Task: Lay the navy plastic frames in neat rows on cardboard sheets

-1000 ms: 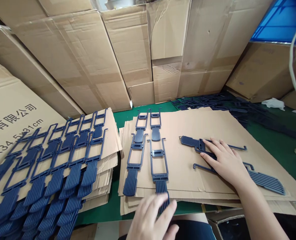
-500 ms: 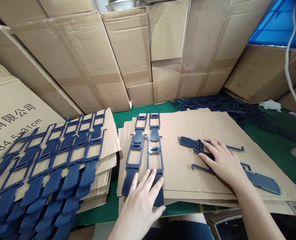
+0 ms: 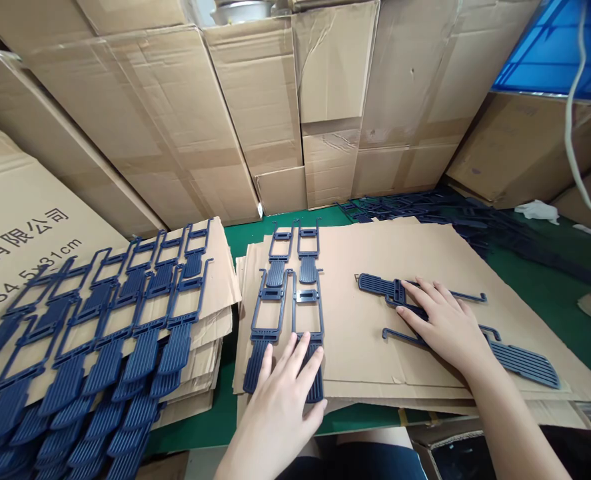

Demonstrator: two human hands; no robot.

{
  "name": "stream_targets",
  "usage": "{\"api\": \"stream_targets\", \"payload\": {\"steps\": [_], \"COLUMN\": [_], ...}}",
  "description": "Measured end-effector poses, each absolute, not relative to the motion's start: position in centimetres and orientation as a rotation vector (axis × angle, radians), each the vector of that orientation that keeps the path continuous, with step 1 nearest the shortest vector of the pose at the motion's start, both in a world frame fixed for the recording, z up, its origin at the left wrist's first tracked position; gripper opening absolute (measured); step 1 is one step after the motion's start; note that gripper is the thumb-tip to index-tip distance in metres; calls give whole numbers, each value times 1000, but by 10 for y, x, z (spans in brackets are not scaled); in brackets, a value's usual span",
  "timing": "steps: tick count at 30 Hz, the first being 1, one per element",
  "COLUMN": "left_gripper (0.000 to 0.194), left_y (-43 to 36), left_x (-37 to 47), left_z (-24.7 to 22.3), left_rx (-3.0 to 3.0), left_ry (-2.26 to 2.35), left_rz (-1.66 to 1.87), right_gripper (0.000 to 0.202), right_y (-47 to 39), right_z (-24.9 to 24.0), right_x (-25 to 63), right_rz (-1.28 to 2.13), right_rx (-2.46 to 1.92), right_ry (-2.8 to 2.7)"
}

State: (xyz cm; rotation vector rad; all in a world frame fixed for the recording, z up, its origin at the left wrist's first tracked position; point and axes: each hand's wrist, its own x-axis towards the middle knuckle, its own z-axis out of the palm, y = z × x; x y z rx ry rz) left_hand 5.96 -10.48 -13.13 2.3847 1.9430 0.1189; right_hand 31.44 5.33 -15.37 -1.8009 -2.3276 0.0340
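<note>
My left hand (image 3: pixel 286 393) lies with fingers spread over the ribbed paddle end of a dark blue plastic frame (image 3: pixel 309 310), the nearer right one of a small grid on a cardboard sheet (image 3: pixel 355 320). Beside it lies a matching frame (image 3: pixel 268 313), its ribbed end partly behind my fingers. My right hand (image 3: pixel 440 320) rests flat, fingers apart, on a pair of similar parts lying crosswise. One ribbed end (image 3: pixel 375 283) points left, the other (image 3: pixel 525 365) points right; their middles are hidden under the hand.
On the left, a stack of cardboard sheets (image 3: pixel 210 333) carries rows of the same blue parts (image 3: pixel 140 353). A loose pile of dark parts (image 3: pixel 425 207) lies at the back right. Cardboard boxes (image 3: pixel 250 100) wall off the back of the green table (image 3: pixel 345 419). A white cable (image 3: pixel 570 127) hangs right.
My left hand has shifted slightly toward me and left, and the frame under it has moved slightly too. My right hand and its parts hold still.
</note>
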Motion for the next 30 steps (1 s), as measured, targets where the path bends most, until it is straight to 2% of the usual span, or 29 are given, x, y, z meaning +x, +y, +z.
{"api": "stream_targets", "payload": {"steps": [5,11,15,18,22,26,30], "left_gripper": [54,34,24,22,36,56,55], "left_y": [-108,-117,-114,-107,-87,-69,-67], "left_x": [61,76,103,127,157,175,177], "left_z": [-125,-119,-128,-135,-145,-157,-167], "left_rx": [2514,2782,2768,2739,2685,2624,2651], "left_ry": [1943,1476,1388,1411,1562,1713,1741], "left_rz": [203,994,1208,1058,741,586,628], "right_gripper": [50,57,61,57,52,38,44], "right_y": [55,65,74,77,77,87,114], "right_z": [-153,-159,-156,-148,-137,-133,-137], "right_x": [314,313,314,313,306,298,290], "right_rz": [15,-92,-219,-331,-309,-135,-120], "right_rx": [-1748,-1742,-1623,-1455,-1347,-1426,-1628], "right_ry": [-2340,-2265,-2264,-2316,-2406,-2450,-2387]}}
